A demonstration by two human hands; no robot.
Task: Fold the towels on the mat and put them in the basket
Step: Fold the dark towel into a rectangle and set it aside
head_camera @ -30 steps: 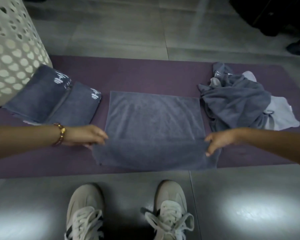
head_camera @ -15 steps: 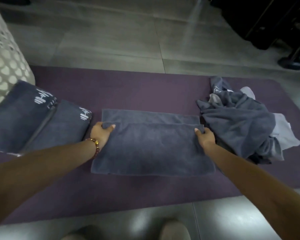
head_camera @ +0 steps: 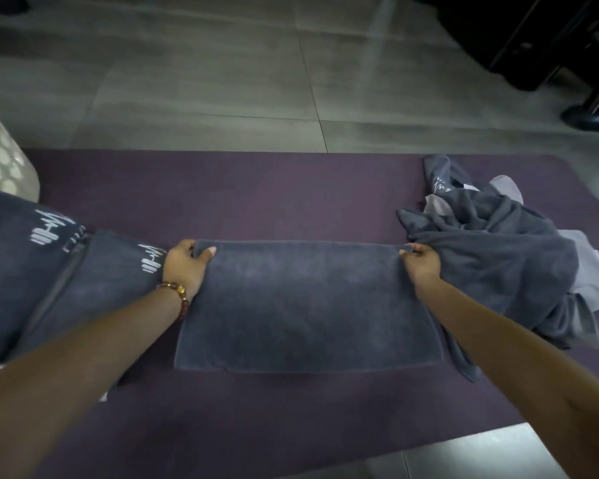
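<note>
Around the work you have a grey tiled floor [head_camera: 204,81], its large tiles split by thin dark grout lines [head_camera: 320,120]. A pale streak of reflected light [head_camera: 377,46] runs down it from the top edge. In the far right corner stands a bulky black object [head_camera: 533,36], too dark to make out, with slim dark rods slanting beside it. Just below it, a glossy black rounded thing [head_camera: 590,115] rests on the floor. You wear a bracelet [head_camera: 179,292] of reddish-brown and gold beads.
</note>
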